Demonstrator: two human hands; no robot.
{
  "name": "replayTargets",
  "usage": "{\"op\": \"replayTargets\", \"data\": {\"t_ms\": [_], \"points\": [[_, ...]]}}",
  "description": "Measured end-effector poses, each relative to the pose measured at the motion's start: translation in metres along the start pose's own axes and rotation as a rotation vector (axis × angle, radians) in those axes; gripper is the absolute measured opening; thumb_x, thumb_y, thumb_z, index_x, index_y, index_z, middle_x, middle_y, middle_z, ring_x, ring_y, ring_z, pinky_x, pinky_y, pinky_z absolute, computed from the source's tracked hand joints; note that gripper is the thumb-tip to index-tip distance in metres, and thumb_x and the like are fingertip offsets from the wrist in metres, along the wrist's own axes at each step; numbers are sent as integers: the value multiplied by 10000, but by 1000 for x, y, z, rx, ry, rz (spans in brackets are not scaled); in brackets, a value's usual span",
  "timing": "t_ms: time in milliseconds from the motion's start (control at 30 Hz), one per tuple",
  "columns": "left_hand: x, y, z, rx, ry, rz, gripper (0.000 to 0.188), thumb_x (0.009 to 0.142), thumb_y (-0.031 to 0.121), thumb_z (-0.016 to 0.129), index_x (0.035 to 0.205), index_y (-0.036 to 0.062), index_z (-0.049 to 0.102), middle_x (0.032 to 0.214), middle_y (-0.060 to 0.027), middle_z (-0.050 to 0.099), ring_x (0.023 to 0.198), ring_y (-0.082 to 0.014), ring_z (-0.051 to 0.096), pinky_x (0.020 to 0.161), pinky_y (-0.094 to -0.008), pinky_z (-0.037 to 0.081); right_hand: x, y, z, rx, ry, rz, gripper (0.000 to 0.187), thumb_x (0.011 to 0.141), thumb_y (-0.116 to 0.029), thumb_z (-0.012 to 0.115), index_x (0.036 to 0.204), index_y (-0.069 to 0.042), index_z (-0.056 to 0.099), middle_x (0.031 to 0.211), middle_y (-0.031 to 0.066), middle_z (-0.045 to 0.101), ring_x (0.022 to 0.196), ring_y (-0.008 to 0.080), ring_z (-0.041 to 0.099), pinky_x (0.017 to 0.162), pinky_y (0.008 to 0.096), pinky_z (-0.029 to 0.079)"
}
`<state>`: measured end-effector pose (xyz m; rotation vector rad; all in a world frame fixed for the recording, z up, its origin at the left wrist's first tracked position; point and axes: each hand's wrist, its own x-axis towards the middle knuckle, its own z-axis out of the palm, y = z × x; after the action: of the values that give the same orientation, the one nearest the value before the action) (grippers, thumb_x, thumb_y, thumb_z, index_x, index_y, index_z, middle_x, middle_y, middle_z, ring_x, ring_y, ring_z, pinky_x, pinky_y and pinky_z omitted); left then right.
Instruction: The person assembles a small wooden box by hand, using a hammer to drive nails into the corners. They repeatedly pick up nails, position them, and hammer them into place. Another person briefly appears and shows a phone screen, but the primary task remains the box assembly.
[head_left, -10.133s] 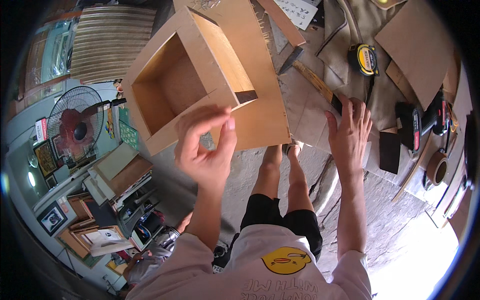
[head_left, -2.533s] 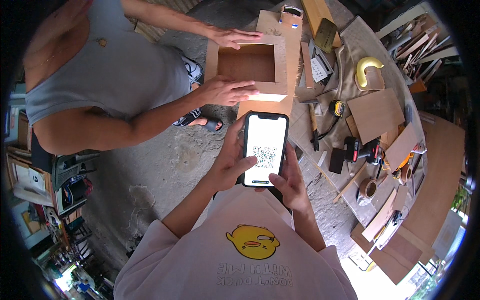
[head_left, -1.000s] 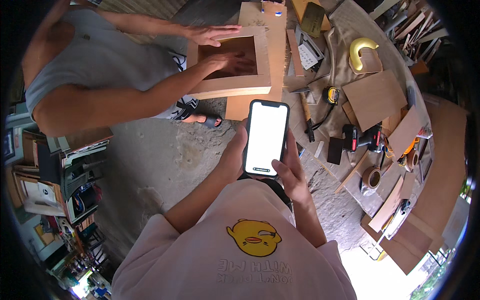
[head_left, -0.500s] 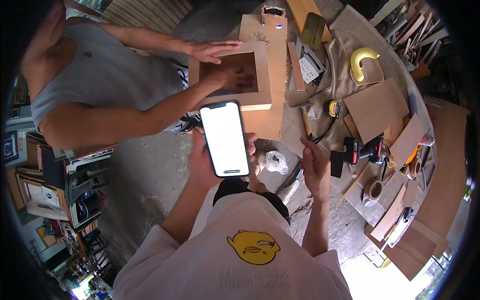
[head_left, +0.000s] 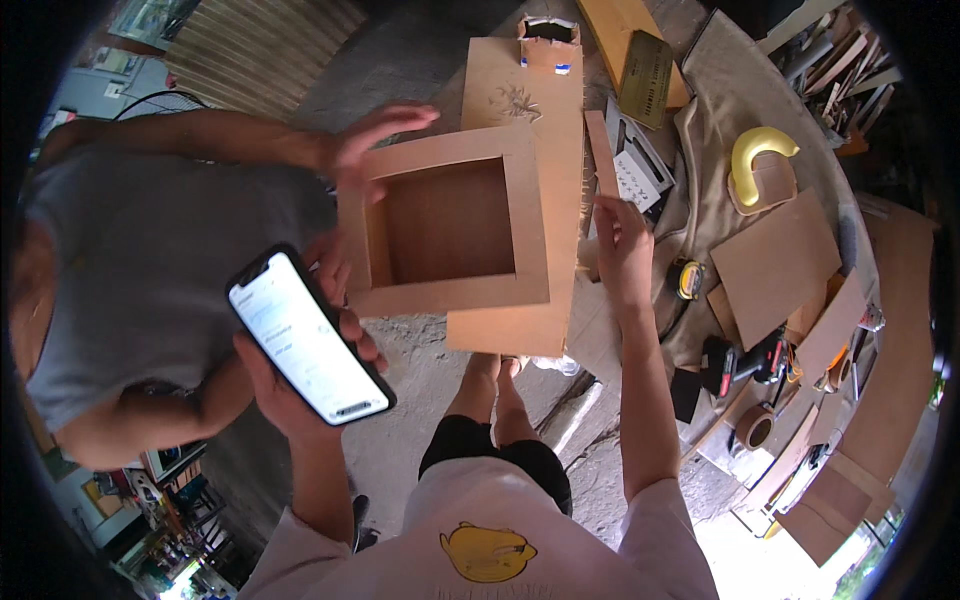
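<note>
My left hand (head_left: 300, 395) is wrapped round a smartphone (head_left: 308, 340) with a lit screen, held tilted at the left. My right hand (head_left: 622, 240) reaches forward to the bench, fingers pinched at the near end of a thin wooden strip (head_left: 602, 150). Between my hands is a shallow wooden box (head_left: 530, 220) with a wide frame-like rim and a recessed brown panel. A co-worker in a grey sleeveless top stands at the left; one of their hands (head_left: 372, 145) is blurred over the box's rim, the other is at its lower left corner, partly behind my phone.
Under the box lies a long board (head_left: 490, 80). To the right, the cloth-covered bench holds a yellow curved object (head_left: 752, 165), a tape measure (head_left: 686, 279), a cordless drill (head_left: 768, 355), a tape roll (head_left: 755, 428) and flat wood panels (head_left: 780, 260). A metal plate (head_left: 645, 80) lies farther back.
My right hand has moved forward to the wooden strip. My left hand has shifted left with the phone, whose screen now shows content. The co-worker's hand has left the box's recess.
</note>
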<state>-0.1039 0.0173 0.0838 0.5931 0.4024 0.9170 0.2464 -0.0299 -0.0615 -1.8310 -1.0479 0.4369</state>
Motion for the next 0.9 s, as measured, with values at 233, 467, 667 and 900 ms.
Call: {"op": "replayTargets", "data": {"t_ms": [233,467,667,900], "points": [[31,-12,-47,6,-15,-46,943,976,798,238,1563,63,305,1238,-239,607,1067,-397,663,895,-566,545,109,45,70,-133,27,-255,150,962,-34,640,1096,-18,707,947,170,691,764,305,694,699,364,552],[154,42,-132,-93,-848,-713,897,820,241,881,1542,108,365,1579,-208,333,1360,-403,529,1106,-651,453,175,56,97,-173,-56,-273,113,941,-56,657,1038,-42,715,986,159,698,885,400,692,767,465,560],[185,82,-128,70,-920,-820,815,765,180,910,1446,64,478,1513,-212,437,1389,-380,499,1104,-628,459,198,56,102,-244,-268,-282,100,919,-101,688,1013,-93,721,977,105,690,898,353,695,773,452,563],[142,71,-162,60,-642,-531,815,812,494,793,1387,-5,502,1317,-220,581,1231,-380,603,1052,-608,492,205,56,104,-311,-338,-358,78,894,-90,694,970,-75,689,941,106,655,922,332,678,798,449,556]]}}
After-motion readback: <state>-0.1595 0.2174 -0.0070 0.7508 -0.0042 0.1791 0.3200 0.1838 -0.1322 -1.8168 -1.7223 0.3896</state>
